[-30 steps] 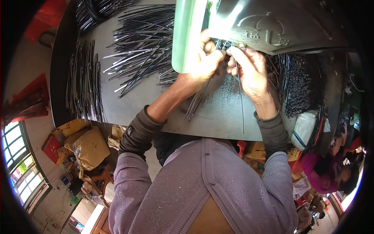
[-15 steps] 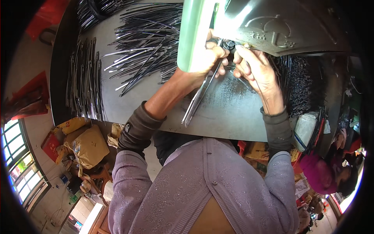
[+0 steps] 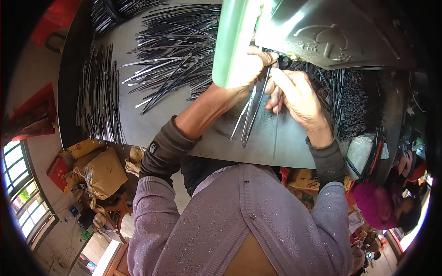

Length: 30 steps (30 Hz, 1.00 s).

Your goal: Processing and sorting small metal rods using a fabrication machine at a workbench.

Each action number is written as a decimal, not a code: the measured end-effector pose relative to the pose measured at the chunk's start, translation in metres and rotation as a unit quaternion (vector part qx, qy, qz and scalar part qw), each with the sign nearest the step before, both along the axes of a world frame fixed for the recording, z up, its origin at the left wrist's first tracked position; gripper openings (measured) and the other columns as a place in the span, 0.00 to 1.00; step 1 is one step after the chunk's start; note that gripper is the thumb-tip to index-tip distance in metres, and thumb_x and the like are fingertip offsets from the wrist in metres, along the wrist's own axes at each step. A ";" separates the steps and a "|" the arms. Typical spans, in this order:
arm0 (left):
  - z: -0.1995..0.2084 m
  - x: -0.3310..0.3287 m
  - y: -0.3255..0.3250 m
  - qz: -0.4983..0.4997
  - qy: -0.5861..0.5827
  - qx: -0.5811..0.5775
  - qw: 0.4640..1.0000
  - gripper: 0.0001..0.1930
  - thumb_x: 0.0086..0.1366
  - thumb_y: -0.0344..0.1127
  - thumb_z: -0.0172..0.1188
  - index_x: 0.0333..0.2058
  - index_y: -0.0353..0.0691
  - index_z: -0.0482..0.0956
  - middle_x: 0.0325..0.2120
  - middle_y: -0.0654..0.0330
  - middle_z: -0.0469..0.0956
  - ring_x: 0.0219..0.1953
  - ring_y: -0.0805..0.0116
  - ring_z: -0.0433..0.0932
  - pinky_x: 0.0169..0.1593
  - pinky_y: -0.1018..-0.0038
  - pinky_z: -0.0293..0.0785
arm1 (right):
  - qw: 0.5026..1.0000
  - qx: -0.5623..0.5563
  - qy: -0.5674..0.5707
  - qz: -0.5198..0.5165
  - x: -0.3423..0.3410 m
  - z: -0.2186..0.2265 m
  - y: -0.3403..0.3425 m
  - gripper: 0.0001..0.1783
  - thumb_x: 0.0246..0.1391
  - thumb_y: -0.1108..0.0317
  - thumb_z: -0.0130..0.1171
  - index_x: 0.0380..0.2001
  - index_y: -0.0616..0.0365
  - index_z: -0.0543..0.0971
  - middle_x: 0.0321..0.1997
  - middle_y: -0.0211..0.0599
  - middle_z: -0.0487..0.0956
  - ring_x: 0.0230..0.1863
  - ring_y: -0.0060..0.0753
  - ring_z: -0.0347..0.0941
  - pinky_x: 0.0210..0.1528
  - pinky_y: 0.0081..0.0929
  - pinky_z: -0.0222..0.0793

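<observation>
My left hand (image 3: 251, 71), partly hidden by a pale green glowing cover, is closed on a few thin metal umbrella ribs (image 3: 250, 117). They hang toward me from its fingers, dark and silvery, above the metal table. Close beside it, my right hand (image 3: 297, 94) pinches a single thin rod (image 3: 276, 124) between thumb and fingers, its length pointing down toward the table's near edge. Both hands work just below a grey metal machine housing (image 3: 368, 39) with an embossed umbrella shape. What lies under the housing is mostly hidden by glare and my fingers.
Piles of similar ribs lie on the metal table (image 3: 198, 146): a wide heap (image 3: 175, 55) left of my hands, a narrow bundle (image 3: 99, 94) farther left, and a dense stack (image 3: 352, 101) at right. A white box (image 3: 360, 156) stands at the right edge.
The held ribs have swung right and hang more upright. My right hand has moved slightly down and left, and a thin rod now points straight down from it.
</observation>
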<state>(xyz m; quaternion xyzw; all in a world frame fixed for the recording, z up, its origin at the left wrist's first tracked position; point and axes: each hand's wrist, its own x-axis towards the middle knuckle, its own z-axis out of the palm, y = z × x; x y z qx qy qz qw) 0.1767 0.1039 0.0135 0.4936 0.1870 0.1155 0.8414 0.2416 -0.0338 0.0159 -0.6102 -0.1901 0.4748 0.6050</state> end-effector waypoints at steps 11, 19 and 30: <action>0.003 0.000 -0.001 -0.041 -0.025 0.016 0.999 0.03 0.53 0.25 0.57 0.26 0.33 0.73 0.13 0.64 0.70 0.13 0.79 0.65 0.15 0.83 0.58 | 0.999 -0.015 0.047 -0.010 -0.001 0.002 -0.005 0.20 0.57 0.59 0.47 0.21 0.67 0.74 0.12 0.35 0.72 0.13 0.23 0.71 0.14 0.14 0.66; 0.008 0.003 -0.008 -0.031 0.064 0.046 0.996 0.13 0.55 0.26 0.53 0.38 0.30 0.63 0.16 0.57 0.74 0.12 0.76 0.66 0.14 0.82 0.63 | 0.999 0.004 0.040 -0.013 -0.063 -0.005 -0.021 0.22 0.60 0.58 0.42 0.22 0.66 0.72 0.15 0.37 0.74 0.15 0.23 0.71 0.19 0.18 0.68; 0.030 -0.137 0.129 0.125 0.264 0.696 0.656 0.17 0.53 0.30 0.58 0.42 0.33 0.70 0.27 0.53 0.77 0.25 0.67 0.74 0.30 0.74 0.69 | 0.793 -0.124 -0.596 0.012 -0.006 -0.001 -0.054 0.08 0.37 0.73 0.63 0.23 0.60 0.75 0.23 0.36 0.73 0.21 0.32 0.72 0.23 0.25 0.66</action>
